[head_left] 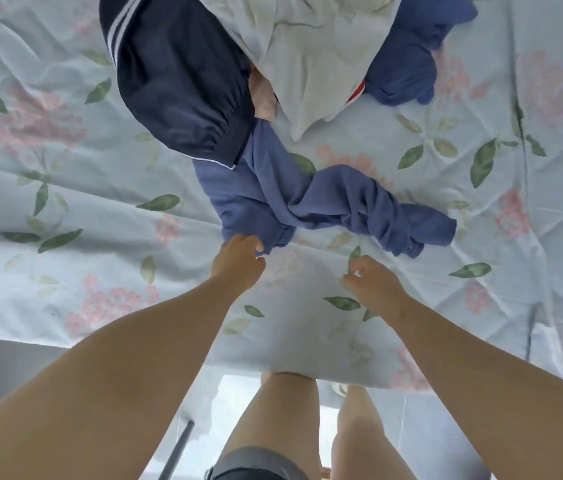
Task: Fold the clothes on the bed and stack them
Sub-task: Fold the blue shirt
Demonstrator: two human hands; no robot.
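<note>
Clothes are lying unfolded on a bed's pale blue floral quilted bedspread (100,202). Nearest, the person's left hand (238,259) is pinching the near edge of a crumpled, twisted blue-violet garment (325,202), while the right hand (377,284) is hanging near it, fingers loosely curled, grasping nothing. Farther back, a navy jacket with white stripes (176,91), a rumpled white garment (307,57) and a second blue garment (408,64) are lying heaped together.
</note>
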